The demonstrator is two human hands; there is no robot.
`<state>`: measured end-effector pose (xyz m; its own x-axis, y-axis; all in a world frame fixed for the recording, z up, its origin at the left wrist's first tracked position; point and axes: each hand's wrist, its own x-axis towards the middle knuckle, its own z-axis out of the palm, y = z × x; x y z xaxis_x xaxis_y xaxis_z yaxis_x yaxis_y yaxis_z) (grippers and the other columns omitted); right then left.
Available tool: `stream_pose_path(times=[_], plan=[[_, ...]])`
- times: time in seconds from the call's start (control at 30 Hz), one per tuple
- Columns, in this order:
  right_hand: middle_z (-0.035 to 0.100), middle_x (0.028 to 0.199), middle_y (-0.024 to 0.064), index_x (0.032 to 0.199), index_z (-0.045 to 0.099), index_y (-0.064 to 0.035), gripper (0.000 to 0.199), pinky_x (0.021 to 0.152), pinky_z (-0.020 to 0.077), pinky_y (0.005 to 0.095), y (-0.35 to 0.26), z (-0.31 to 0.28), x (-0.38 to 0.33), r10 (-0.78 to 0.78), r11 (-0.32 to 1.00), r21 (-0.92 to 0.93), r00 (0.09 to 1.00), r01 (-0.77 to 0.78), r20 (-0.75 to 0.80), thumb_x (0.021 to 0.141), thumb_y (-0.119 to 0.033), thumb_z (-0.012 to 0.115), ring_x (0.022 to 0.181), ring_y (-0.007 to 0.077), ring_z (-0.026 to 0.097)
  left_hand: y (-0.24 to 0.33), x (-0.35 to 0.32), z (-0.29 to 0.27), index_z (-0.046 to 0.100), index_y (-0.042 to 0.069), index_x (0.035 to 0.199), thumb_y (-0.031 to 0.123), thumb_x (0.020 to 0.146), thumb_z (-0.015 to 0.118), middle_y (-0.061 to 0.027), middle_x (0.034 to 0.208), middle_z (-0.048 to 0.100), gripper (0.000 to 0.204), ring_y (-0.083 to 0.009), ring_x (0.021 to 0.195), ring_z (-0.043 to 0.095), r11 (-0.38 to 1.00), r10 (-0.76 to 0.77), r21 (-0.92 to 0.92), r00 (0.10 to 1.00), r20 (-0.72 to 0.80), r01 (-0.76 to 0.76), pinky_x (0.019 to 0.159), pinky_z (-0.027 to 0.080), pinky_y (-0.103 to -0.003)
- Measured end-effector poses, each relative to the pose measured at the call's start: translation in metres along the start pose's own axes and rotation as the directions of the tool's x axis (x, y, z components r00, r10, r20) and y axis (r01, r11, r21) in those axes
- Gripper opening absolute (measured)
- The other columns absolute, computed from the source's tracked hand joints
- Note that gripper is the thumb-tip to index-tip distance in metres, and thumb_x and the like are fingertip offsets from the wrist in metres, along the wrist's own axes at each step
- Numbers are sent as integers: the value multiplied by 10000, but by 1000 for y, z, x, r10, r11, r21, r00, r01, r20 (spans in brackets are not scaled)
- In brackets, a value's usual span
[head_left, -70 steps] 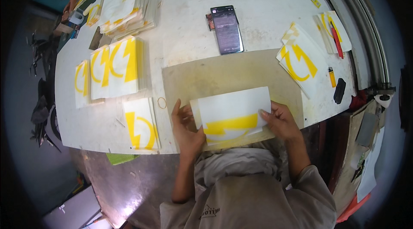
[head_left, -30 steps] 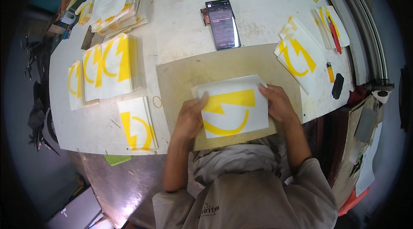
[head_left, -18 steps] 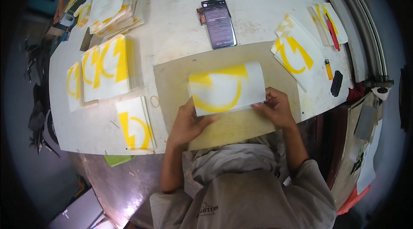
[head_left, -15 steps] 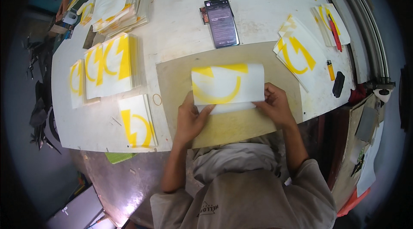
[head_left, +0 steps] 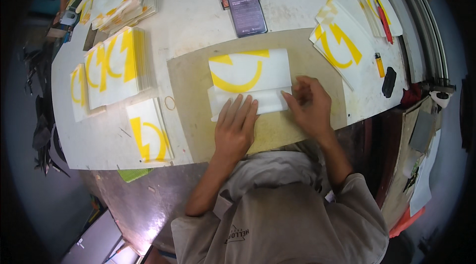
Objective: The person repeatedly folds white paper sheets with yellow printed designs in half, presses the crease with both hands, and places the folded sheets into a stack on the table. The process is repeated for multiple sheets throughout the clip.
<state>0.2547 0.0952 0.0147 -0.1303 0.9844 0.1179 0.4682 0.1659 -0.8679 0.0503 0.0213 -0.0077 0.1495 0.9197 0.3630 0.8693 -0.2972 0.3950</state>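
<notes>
The sheet (head_left: 250, 73) with a yellow shape lies on the brown board (head_left: 191, 115) on the counter (head_left: 198, 21). The left hand (head_left: 237, 130) presses flat, fingers apart. The right hand (head_left: 310, 107) pinches its edge. It could crease if the paper slips.

A white decal sheet (head_left: 249, 71) with a yellow curved mark lies centre. Similar yellow-marked stacks (head_left: 115, 67) sit at nine o'clock and another stack (head_left: 342, 44) at two; a dark phone screen (head_left: 244, 0) lies at twelve.
</notes>
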Motion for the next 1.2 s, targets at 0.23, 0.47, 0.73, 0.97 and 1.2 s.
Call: stream_pose_path(times=[0.23, 0.47, 0.73, 0.97, 1.2], plan=[[685, 1196, 85, 1128, 711, -33, 309, 1015, 443, 505, -3, 9, -33, -383, 862, -258, 894, 437, 235, 831, -78, 781, 1146, 286, 618, 4, -10, 3, 733, 41, 1179, 54, 839, 780, -109, 1226, 726, 344, -311, 1191, 673, 999, -3, -50, 1000, -28, 2, 1032, 524, -472], [683, 1272, 61, 1149, 710, -45, 303, 1119, 357, 565, 17, 1, -52, -438, 765, -347, 833, 543, 338, 855, -99, 763, 1247, 282, 608, 12, -40, -10, 663, 46, 1331, 174, 901, 746, -171, 1375, 649, 456, -362, 1306, 602, 997, -78, -12, 985, 155, 81, 1118, 443, -531], [637, 1355, 104, 1212, 694, -44, 350, 1140, 274, 663, 5, 10, -74, -349, 796, -395, 881, 458, 319, 882, -148, 745, 1327, 306, 556, 14, -64, -22, 557, 48, 1467, 324, 962, 696, -216, 1527, 510, 592, -405, 1437, 460, 981, -190, 94, 949, 251, 172, 1206, 280, -602], [587, 1450, 96, 1281, 661, -54, 404, 1142, 251, 717, 5, 11, -76, -323, 753, -426, 846, 502, 425, 902, -174, 729, 1392, 305, 515, 37, -59, -9, 541, 38, 1477, 223, 989, 639, -203, 1547, 499, 532, -389, 1470, 429, 989, -148, 50, 952, 269, 139, 1209, 277, -604], [574, 1468, 99, 1329, 630, -73, 469, 1133, 220, 773, 13, 5, -78, -309, 762, -399, 828, 510, 469, 930, -302, 720, 1397, 324, 509, 21, -85, -29, 523, 40, 1496, 300, 992, 648, -158, 1552, 516, 580, -377, 1481, 425, 962, -273, 80, 923, 270, 261, 1221, 244, -610]])
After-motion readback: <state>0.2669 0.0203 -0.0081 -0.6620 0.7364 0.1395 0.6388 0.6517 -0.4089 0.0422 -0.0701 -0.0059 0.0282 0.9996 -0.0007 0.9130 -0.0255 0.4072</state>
